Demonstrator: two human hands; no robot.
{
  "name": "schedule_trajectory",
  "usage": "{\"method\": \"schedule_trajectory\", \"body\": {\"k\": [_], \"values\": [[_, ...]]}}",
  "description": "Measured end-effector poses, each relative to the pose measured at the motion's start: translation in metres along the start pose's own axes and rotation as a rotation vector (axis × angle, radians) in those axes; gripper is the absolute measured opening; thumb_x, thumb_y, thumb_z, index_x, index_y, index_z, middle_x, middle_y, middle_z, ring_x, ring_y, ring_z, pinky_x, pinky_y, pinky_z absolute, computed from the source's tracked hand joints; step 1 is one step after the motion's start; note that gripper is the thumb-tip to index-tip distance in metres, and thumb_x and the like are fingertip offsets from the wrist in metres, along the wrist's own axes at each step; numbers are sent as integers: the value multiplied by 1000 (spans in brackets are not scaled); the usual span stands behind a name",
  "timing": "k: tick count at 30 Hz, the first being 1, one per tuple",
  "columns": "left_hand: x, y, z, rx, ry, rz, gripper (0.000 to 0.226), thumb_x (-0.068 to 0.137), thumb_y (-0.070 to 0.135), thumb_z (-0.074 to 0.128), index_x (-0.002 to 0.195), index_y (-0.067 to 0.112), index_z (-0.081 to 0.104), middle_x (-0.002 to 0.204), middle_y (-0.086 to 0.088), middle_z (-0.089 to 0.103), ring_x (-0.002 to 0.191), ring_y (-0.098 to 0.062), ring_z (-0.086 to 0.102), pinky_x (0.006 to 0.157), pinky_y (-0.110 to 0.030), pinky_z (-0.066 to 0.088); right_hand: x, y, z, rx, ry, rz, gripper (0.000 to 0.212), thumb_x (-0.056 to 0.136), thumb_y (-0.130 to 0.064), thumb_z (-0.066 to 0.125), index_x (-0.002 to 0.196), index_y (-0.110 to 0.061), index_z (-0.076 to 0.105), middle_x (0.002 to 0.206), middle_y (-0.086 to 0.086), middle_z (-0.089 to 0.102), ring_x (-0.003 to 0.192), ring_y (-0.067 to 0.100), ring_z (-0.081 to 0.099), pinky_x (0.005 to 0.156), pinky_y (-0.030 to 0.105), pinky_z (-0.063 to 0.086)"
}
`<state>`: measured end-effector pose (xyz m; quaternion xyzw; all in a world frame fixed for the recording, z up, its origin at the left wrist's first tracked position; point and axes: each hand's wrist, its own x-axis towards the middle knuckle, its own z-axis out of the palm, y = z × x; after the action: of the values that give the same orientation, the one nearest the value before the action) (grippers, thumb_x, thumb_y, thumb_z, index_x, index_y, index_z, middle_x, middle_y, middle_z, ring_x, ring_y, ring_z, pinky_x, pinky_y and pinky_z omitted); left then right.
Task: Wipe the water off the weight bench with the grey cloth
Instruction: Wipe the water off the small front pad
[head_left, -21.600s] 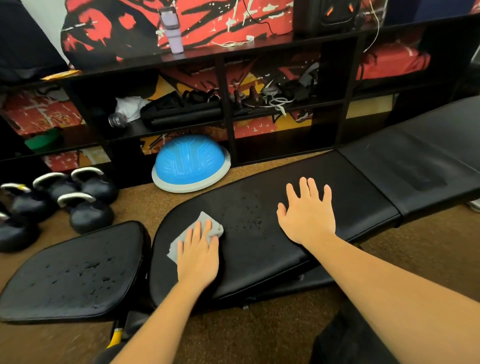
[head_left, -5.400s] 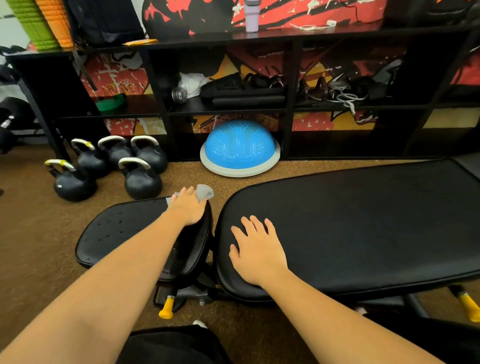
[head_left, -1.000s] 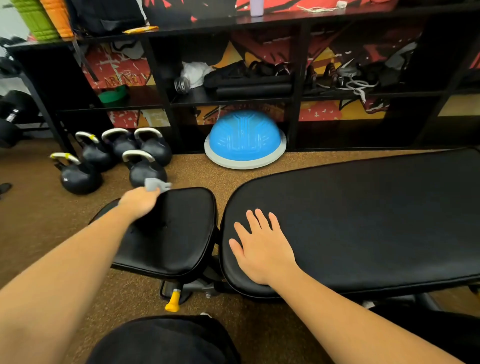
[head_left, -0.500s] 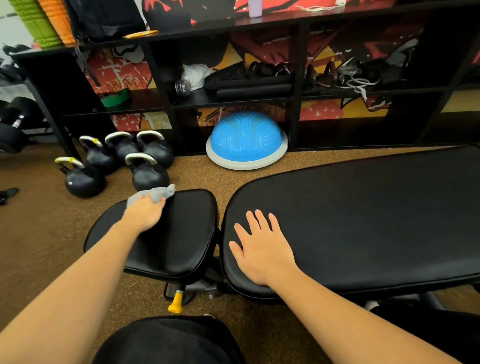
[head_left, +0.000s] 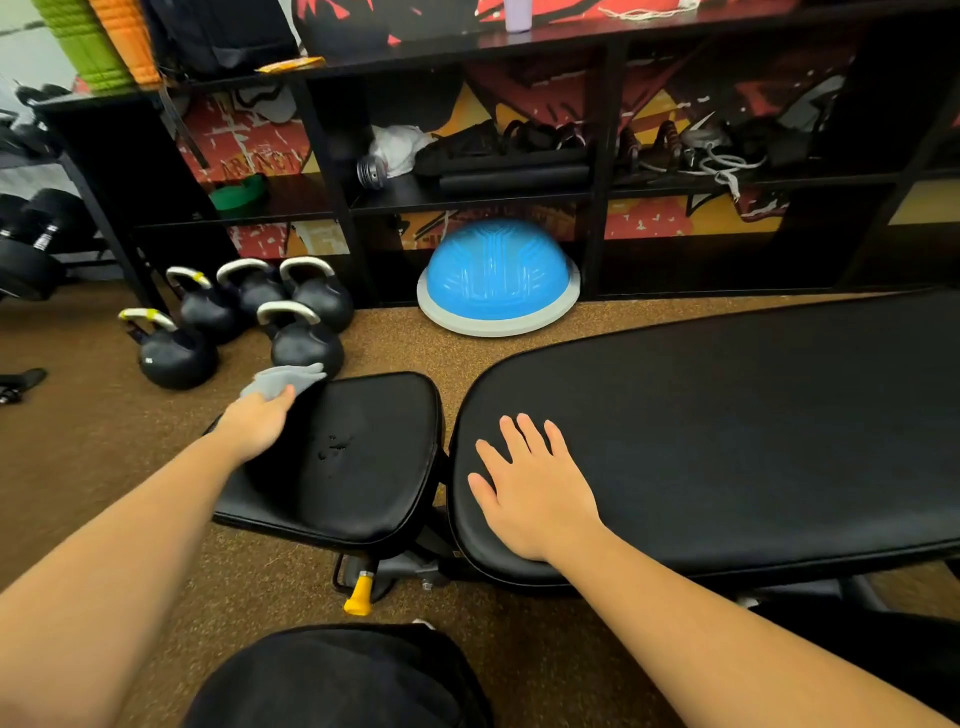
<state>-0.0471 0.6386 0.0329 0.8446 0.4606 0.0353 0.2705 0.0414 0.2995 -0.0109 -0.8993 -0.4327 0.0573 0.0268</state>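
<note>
The grey cloth (head_left: 283, 381) sits bunched at the far-left corner of the seat pad (head_left: 374, 488), the smaller left section of the weight bench (head_left: 841, 525), with part of it hanging past the pad's far edge. The left hand (head_left: 257, 423) holds it there, fingers curled down over the fabric and thumb against it, though the fingertips themselves are hidden under the cloth. The right hand (head_left: 535, 493) lies flat and spread on the near-left end of the back pad (head_left: 727, 441), holding nothing and seemingly only bracing. Compared with a second ago, the cloth has slid a little rightward along the seat's far edge, and compared with a few seconds ago it has crossed from the pad's far-right corner to the far-left one. The droplets that speckled both pads earlier are mostly gone: the back surface now looks matt and dry, and the seat shows only a small wet cluster (head_left: 332, 448) near its middle, just right of the left wrist. So the job looks nearly finished, and the remaining step is probably a pull of the cloth back toward the near side, over that patch. Beyond the bench, kettlebells (head_left: 301, 338) stand on the floor just behind the cloth, a blue balance dome (head_left: 498, 275) rests against the black shelving (head_left: 597, 171), and a yellow adjustment knob (head_left: 358, 600) shows under the seat.
</note>
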Motion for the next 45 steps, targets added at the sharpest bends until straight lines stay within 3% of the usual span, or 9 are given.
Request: {"method": "schedule_trajectory", "body": {"k": [6, 12, 16, 21, 34, 38, 40, 42, 45], "values": [[8, -53, -10, -60, 71, -177, 64, 103, 51, 40, 148, 6, 46, 150, -24, 46, 138, -43, 43, 111, -42, 33, 0, 0, 0, -7, -8, 9, 77, 95, -56, -5, 162, -24, 16, 171, 14, 5, 158, 33, -3, 126, 55, 0], [-41, -63, 2, -45, 107, -65, 57, 104, 47, 38, 142, 7, 52, 143, -17, 54, 129, -39, 50, 109, -41, 38, 1, -1, 0, -1, 6, -5, 91, 85, -58, -17, 162, -24, 18, 171, 14, 7, 158, 34, -1, 126, 55, 0], [-88, -78, 21, -17, 118, -74, 56, 106, 42, 38, 139, -1, 51, 130, -27, 62, 90, -35, 65, 74, -37, 42, 1, -2, 0, -9, 7, -8, 93, 84, -58, -19, 162, -24, 18, 171, 15, 7, 158, 35, -1, 126, 56, 1], [-114, -93, 36, 77, 141, 124, 50, 108, 32, 38, 155, 19, 36, 166, -8, 22, 152, -34, 22, 112, -52, 34, 2, -3, 0, -30, 12, -9, 92, 85, -57, -18, 162, -23, 19, 171, 16, 8, 158, 36, 0, 126, 57, 2], [11, -37, 24, 173, 56, -16, 60, 104, 49, 28, 154, 18, 38, 162, -14, 31, 152, -31, 19, 123, -44, 12, 2, -3, 0, -37, 6, 5, 66, 106, -56, 12, 163, -23, 18, 171, 16, 5, 158, 36, -2, 125, 58, 0], [-20, 16, 41, 81, -12, 329, 43, 100, 43, 40, 131, 27, 64, 150, 4, 51, 139, -25, 45, 117, -35, 28, 2, -3, 0, -44, -2, 6, 66, 106, -56, 11, 163, -24, 17, 171, 16, 5, 157, 36, -3, 125, 58, -1], [-46, 31, 58, 86, -80, 404, 46, 102, 34, 52, 145, 17, 52, 152, 10, 38, 141, -26, 42, 115, -32, 28, 1, -3, -1, -40, -4, 4, 66, 106, -56, 11, 163, -24, 17, 171, 16, 4, 158, 35, -3, 125, 58, -1], [-50, 31, 66, 209, -204, 401, 63, 99, 58, 47, 155, 32, 35, 159, 7, 34, 145, -28, 38, 116, -40, 30, 1, -3, -2, -38, -1, 5, 66, 106, -56, 11, 163, -24, 17, 171, 16, 4, 158, 35, -3, 125, 57, -1], [-29, 13, 44, 272, -266, 456, 57, 97, 68, 38, 143, 39, 51, 145, 6, 55, 133, -21, 50, 106, -31, 37, 1, -2, -1, -30, 1, 4, 65, 106, -55, 10, 163, -24, 17, 171, 15, 5, 158, 35, -3, 125, 57, -1]]}}
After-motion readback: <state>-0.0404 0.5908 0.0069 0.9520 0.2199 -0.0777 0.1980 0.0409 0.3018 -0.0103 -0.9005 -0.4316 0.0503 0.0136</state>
